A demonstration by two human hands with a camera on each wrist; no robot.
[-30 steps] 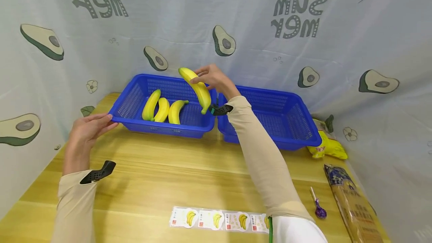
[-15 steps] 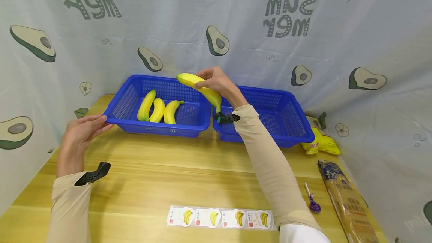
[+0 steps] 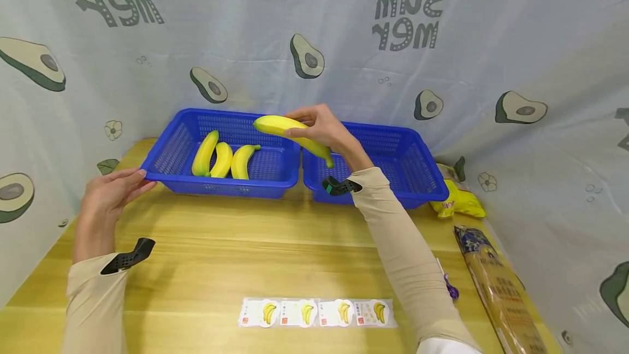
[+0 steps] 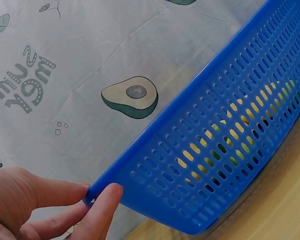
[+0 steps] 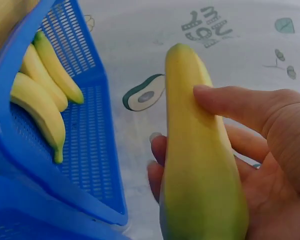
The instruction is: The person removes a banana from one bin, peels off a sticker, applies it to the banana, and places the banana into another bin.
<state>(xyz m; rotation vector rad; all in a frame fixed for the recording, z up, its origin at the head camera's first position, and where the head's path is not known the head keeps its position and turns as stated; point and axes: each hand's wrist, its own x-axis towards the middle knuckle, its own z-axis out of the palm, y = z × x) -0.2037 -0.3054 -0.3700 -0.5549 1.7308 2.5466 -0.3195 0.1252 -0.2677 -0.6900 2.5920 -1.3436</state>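
Observation:
A yellow banana [image 3: 280,125] with green ends is held above the gap between two blue baskets, my right hand [image 3: 321,127] gripping it between thumb and fingers. The right wrist view shows the thumb on one side of this banana [image 5: 197,150] and fingertips behind it. My left hand [image 3: 110,193] pinches the front left corner of the left basket [image 3: 231,186]; in the left wrist view, thumb and fingers meet on that basket's rim [image 4: 135,145]. Three bananas [image 3: 221,160] lie side by side inside the left basket. Behind the right forearm, the right basket [image 3: 413,165] is partly hidden.
A strip of banana-picture cards [image 3: 316,313] lies near the front of the wooden table [image 3: 221,250]. To the right are a purple lollipop [image 3: 451,288], a long brown packet [image 3: 496,288] and a yellow bag [image 3: 462,201]. A printed curtain [image 3: 245,21] hangs behind the baskets.
My right hand has moved right and slightly down with the banana, from over the left basket toward the right one, and the banana has turned flatter. The left hand stays at the basket corner.

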